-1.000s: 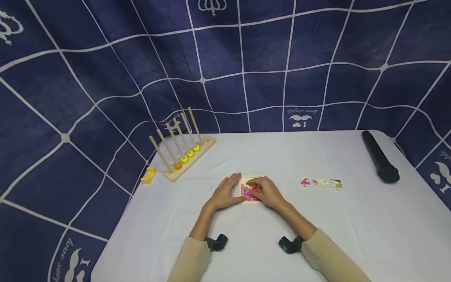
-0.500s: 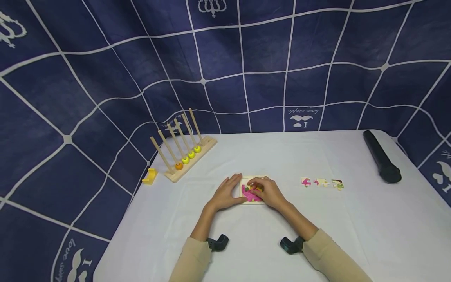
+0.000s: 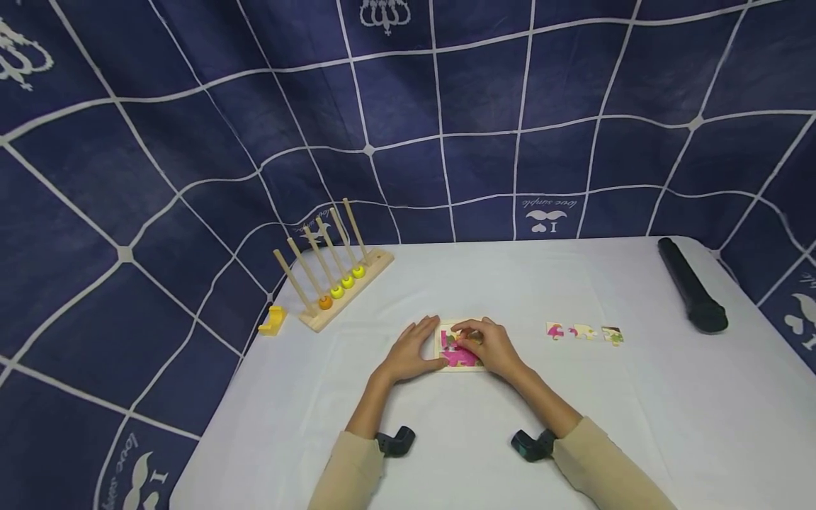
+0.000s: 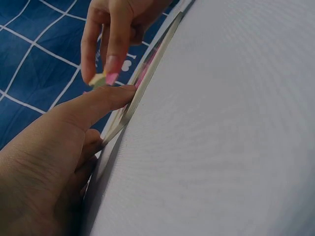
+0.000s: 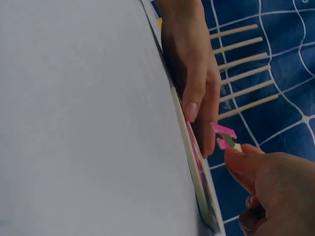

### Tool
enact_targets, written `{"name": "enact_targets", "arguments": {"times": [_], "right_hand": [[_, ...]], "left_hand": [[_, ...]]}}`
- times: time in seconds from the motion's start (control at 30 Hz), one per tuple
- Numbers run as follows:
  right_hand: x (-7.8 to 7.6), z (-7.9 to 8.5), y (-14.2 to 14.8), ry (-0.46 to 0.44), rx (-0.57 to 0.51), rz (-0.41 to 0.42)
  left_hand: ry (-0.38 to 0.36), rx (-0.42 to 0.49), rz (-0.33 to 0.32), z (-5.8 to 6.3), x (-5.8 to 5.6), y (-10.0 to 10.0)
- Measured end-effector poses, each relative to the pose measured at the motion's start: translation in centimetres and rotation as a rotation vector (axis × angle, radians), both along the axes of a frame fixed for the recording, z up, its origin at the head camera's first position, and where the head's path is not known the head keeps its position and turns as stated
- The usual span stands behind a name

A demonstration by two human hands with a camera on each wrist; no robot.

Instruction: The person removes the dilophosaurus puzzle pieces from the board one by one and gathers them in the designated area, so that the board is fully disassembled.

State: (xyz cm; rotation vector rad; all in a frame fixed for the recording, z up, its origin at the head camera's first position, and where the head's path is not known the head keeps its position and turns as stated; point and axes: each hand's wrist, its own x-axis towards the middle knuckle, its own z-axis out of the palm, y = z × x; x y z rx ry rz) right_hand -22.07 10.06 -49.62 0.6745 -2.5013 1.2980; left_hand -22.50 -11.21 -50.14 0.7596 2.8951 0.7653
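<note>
Over the frame, my right fingers pinch a piece, probably light, stiff, best held by its edges, my left fingers straight at the frame's left.

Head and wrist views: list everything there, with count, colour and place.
Table: 1, white, centre
Curtain: 1, navy-and-white, behind and beside table
Puzzle tray: 1, cream-rimmed, mid-table
Held piece: 1, pink, green and cream, above tray
Loose pieces: 3, multicoloured, right of tray
Six-peg stand: 1, pale wood, far left
Beads: 4, three yellow, one orange, on stand
Block: 1, yellow, left edge
Long object: 1, black, far right
Wrist devices: 2, black, at wrists
Sleeves: 2, beige, head view's bottom
Left hand: 1, bare, at tray's left
Right hand: 1, bare, pinching held piece
</note>
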Motion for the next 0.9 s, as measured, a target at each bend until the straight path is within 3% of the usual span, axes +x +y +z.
{"name": "enact_targets", "arguments": {"times": [0.2,0.5,0.67,0.77,0.9], "right_hand": [[1.3,1.5,2.5,-0.023,-0.015,-0.037],[2.9,3.2,9.7,0.043,0.036,-0.213],[4.0,3.1,13.2,0.064,0.054,-0.298],[4.5,2.5,14.6,0.033,0.068,-0.336],[5.0,2.0,15.6,-0.079,0.096,-0.340]], "left_hand": [[0.006,0.000,0.011,-0.3,0.3,0.0],[0.017,-0.016,0.009,-0.4,-0.1,0.1],[0.020,-0.008,0.001,-0.6,-0.3,0.1],[0.027,0.002,-0.006,-0.6,-0.3,0.0],[0.029,0.000,-0.004,-0.6,-0.3,-0.1]]}}
